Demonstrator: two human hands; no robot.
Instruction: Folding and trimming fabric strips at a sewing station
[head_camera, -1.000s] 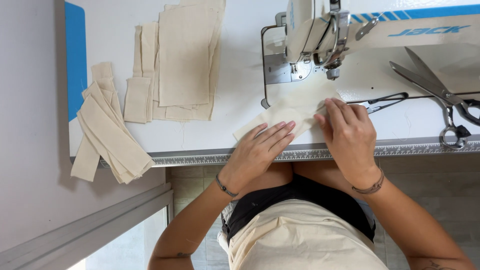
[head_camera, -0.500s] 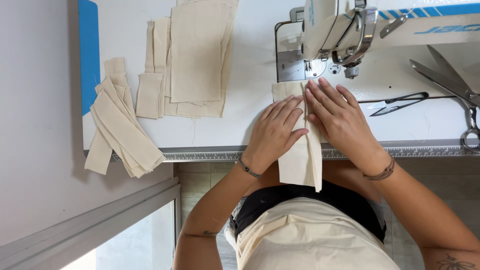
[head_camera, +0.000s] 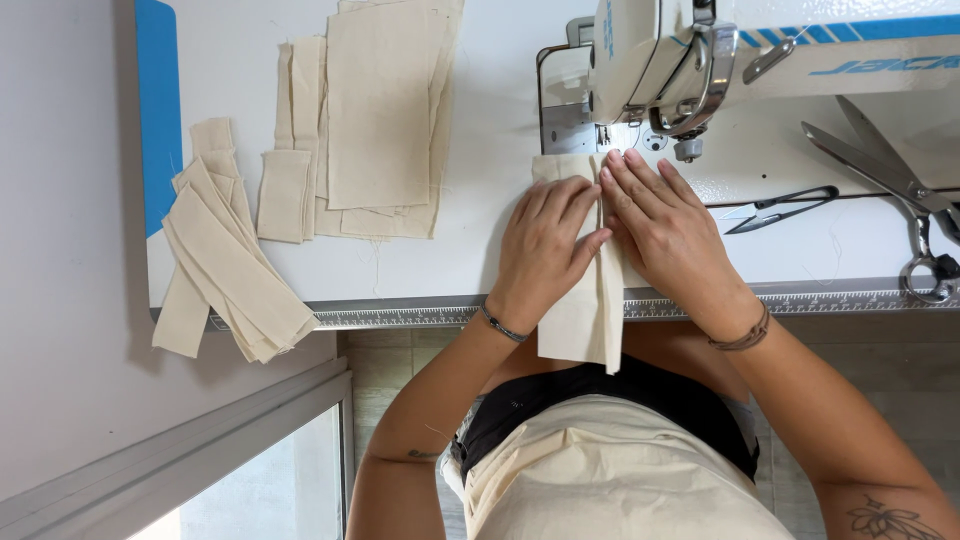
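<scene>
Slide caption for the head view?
Both hands, left hand and right hand, press folded cream fabric under sewing machine.

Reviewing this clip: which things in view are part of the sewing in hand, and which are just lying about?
In use:
- folded cream fabric piece, pressed flat by the left hand and right hand
- sewing machine, its foot at the fabric's far edge

Lying about:
- fabric stack
- fabric strips at the table's left corner
- thread snips
- large scissors

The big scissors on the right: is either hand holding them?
No. The big scissors lie untouched on the table, while the left hand and right hand both press flat on the folded cream cloth.
</scene>
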